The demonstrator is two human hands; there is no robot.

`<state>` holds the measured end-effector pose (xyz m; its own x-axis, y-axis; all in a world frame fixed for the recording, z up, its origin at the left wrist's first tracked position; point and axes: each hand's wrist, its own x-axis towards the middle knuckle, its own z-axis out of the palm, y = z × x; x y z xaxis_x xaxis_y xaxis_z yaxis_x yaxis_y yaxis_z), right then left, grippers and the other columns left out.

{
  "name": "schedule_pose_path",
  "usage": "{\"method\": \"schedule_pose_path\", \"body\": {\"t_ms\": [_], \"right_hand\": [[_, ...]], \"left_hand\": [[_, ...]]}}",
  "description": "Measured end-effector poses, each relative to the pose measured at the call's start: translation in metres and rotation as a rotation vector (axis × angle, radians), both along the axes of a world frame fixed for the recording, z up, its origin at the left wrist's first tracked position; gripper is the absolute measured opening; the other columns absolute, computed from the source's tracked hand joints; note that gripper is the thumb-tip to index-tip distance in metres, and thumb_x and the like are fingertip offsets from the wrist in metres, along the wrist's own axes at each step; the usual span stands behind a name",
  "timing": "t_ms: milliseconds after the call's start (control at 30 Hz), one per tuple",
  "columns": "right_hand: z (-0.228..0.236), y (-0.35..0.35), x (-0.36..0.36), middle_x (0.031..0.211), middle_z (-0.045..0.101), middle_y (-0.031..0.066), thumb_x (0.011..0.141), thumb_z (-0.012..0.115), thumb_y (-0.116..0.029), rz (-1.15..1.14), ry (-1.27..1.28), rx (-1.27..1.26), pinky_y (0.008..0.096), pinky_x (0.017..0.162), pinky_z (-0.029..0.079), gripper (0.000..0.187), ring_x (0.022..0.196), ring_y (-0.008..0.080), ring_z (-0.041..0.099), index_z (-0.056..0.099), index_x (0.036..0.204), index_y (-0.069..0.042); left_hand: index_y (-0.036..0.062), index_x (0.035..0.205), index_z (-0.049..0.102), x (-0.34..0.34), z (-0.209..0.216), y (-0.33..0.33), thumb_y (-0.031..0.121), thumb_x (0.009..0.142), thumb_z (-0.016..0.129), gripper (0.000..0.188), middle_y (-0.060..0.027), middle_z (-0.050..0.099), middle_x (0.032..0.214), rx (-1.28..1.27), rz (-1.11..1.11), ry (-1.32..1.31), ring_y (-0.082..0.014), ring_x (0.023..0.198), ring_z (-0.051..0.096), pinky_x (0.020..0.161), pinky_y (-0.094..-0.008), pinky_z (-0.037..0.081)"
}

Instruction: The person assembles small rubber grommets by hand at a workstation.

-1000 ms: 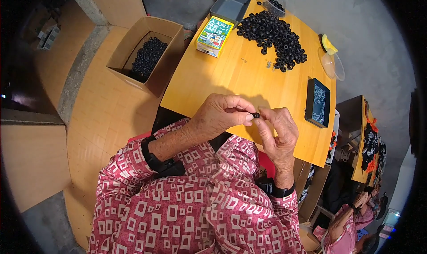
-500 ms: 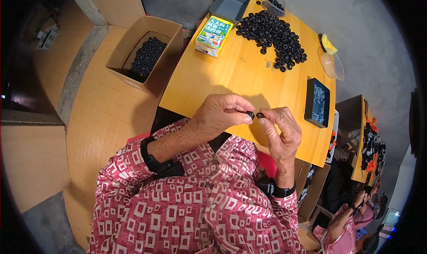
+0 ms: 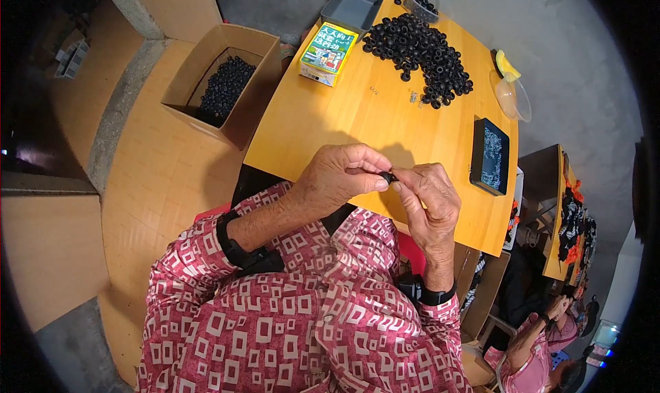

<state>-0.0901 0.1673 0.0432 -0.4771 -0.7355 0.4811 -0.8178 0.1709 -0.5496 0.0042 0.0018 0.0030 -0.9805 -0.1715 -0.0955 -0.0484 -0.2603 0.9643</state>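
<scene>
Above the near edge of the wooden table, my left hand (image 3: 342,172) pinches a small rounded black part (image 3: 389,177) between thumb and fingertips. Pressed against it from the other side, my right hand (image 3: 430,200) has its thumb and index finger closed on a second small black piece, now mostly hidden by the fingers. The two parts meet; whether one sits inside the other I cannot tell. Beyond the hands lies a heap of black ring-shaped parts (image 3: 419,49). A few tiny shiny pieces (image 3: 414,97) lie beside the heap.
At right on the table (image 3: 302,128) stands a black tray (image 3: 476,160) of small metal bits. A yellow-green box (image 3: 328,52) and a grey bin (image 3: 352,9) are at the far left. A cardboard box (image 3: 180,111) holds dark parts. Another person's arm (image 3: 526,345) shows lower right.
My right hand has moved slightly left, bringing its small black piece against the part in my left hand. The gap between them has closed. My left hand has stayed nearly still.
</scene>
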Motion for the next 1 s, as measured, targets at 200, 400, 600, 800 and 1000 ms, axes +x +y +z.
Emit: {"method": "schedule_pose_path", "body": {"t_ms": [200,400,600,800,1000], "right_hand": [[-0.010,-0.004,0.003,0.080,0.063,0.0100,0.077,0.072,0.000,-0.003,-0.023,-0.038,0.0341,0.069,0.048,0.021,0.076,0.0247,0.058,0.072,0.097,-0.001],[-0.021,-0.005,0.009,0.087,0.065,0.0097,0.074,0.075,0.001,-0.051,-0.142,-0.081,0.0326,0.075,0.048,0.030,0.085,0.0230,0.059,0.071,0.104,-0.001],[-0.032,-0.009,0.013,0.086,0.062,0.0093,0.068,0.081,-0.001,-0.081,-0.045,-0.139,0.0336,0.071,0.047,0.039,0.081,0.0240,0.056,0.069,0.105,-0.002],[-0.038,-0.017,0.013,0.083,0.060,0.0079,0.067,0.081,-0.002,-0.132,0.057,-0.165,0.0336,0.071,0.045,0.038,0.079,0.0231,0.055,0.069,0.103,-0.002],[-0.034,-0.013,0.009,0.080,0.061,0.0072,0.068,0.079,-0.002,-0.129,0.190,-0.166,0.0344,0.070,0.045,0.032,0.077,0.0233,0.056,0.070,0.099,-0.003]], "left_hand": [[-0.0016,0.115,0.060,-0.002,-0.006,0.001,0.002,0.085,0.070,0.032,-0.0090,0.067,0.102,0.098,0.009,0.032,-0.0123,0.095,0.064,0.085,-0.0245,0.052],[-0.0001,0.119,0.059,-0.002,-0.008,0.000,0.006,0.085,0.069,0.036,-0.0123,0.067,0.104,0.209,0.056,0.003,-0.0133,0.097,0.062,0.086,-0.0258,0.050],[0.0023,0.121,0.058,0.000,-0.001,-0.002,0.007,0.085,0.069,0.037,-0.0071,0.065,0.110,0.258,0.047,-0.077,-0.0111,0.101,0.060,0.089,-0.0252,0.049],[0.0023,0.120,0.058,-0.002,-0.008,0.000,0.008,0.086,0.069,0.036,-0.0052,0.064,0.109,0.343,0.067,-0.104,-0.0099,0.100,0.058,0.088,-0.0236,0.048],[-0.0001,0.114,0.063,-0.002,0.000,-0.008,0.013,0.087,0.069,0.031,-0.0055,0.065,0.105,0.216,-0.005,-0.114,-0.0112,0.100,0.058,0.087,-0.0252,0.047]]}}
